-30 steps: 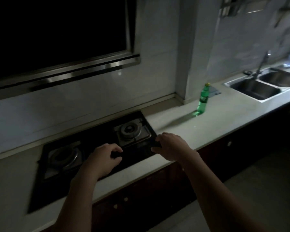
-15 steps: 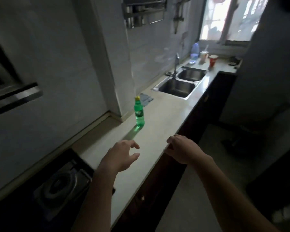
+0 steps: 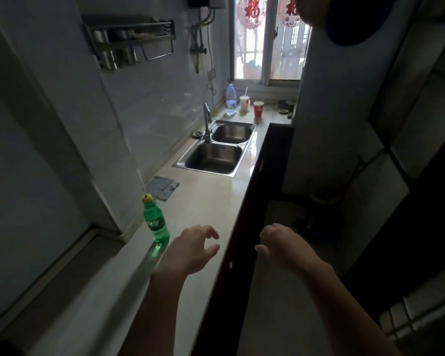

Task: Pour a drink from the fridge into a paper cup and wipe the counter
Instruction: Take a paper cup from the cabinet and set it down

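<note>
Head camera shows the green bottle [image 3: 156,222] upright and capped on the counter [image 3: 211,201], near the wall, just left of my left hand [image 3: 193,247] and not touching it. That hand hangs over the counter, fingers loosely spread, holding nothing. My right hand [image 3: 280,245] floats past the counter edge, fingers slackly curled and empty too. A second ago both hands were over the stove; I have since turned toward the sink [image 3: 213,158]. A grey cloth [image 3: 165,186] lies beyond the bottle, and the red paper cup [image 3: 258,109] stands far off by the window. Fetching that cup looks like my next step.
</note>
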